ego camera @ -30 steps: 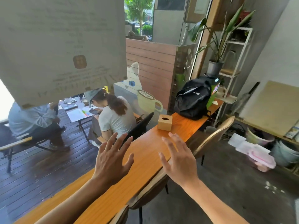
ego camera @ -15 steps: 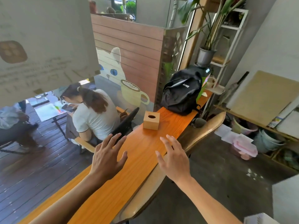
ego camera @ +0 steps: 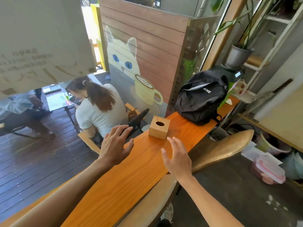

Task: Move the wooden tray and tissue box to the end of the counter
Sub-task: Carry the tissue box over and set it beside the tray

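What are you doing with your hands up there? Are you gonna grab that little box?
A person is reaching both hands toward a wooden tissue box on the long orange counter. The left hand and right hand are open with fingers spread, and neither touches the box yet. A black backpack sits farther along the counter. No wooden tray is in view.

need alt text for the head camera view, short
Two bare, open hands, left hand and right hand, reach over a long orange wooden counter toward a small wooden tissue box, not touching it. A black backpack sits on the counter beyond the box, before a cat mural.
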